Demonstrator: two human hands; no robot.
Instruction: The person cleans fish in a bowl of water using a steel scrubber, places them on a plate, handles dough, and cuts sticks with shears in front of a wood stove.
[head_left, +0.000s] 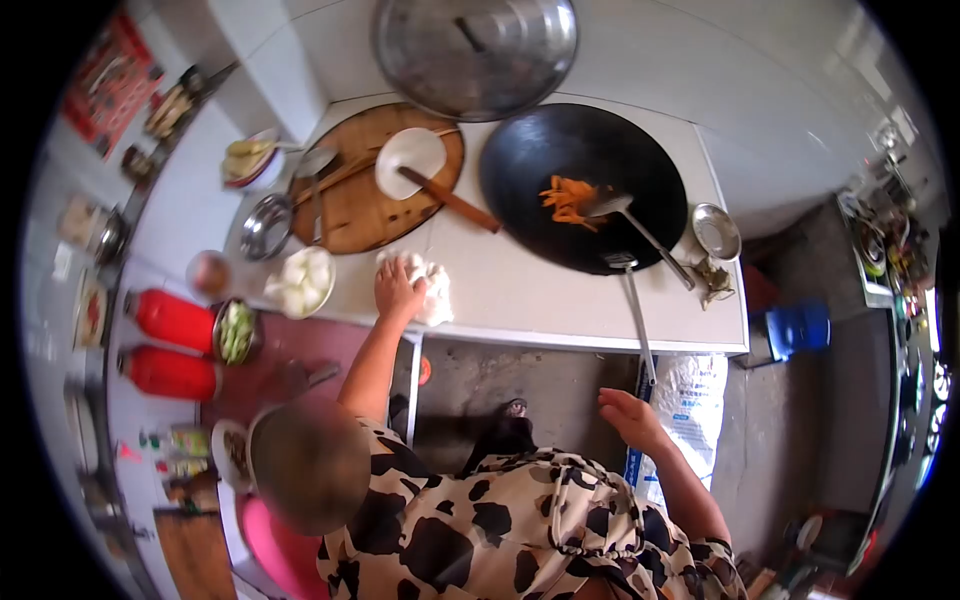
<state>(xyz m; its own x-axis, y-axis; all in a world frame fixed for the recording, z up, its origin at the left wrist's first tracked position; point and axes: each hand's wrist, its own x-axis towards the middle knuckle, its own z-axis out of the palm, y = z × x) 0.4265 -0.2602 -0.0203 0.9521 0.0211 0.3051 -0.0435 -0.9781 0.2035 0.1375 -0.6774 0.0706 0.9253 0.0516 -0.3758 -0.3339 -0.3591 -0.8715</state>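
White, rumpled, lumpy bundle [436, 293] under left hand [399, 291]

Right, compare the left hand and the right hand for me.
The left hand is over the countertop; the right hand is off its front edge.
The left hand lies against a white bundle, though its exact grip is unclear; the right hand appears to hold nothing.
The left hand's fingers point toward the back wall; the right hand's point toward the person's left.
Both are bare.
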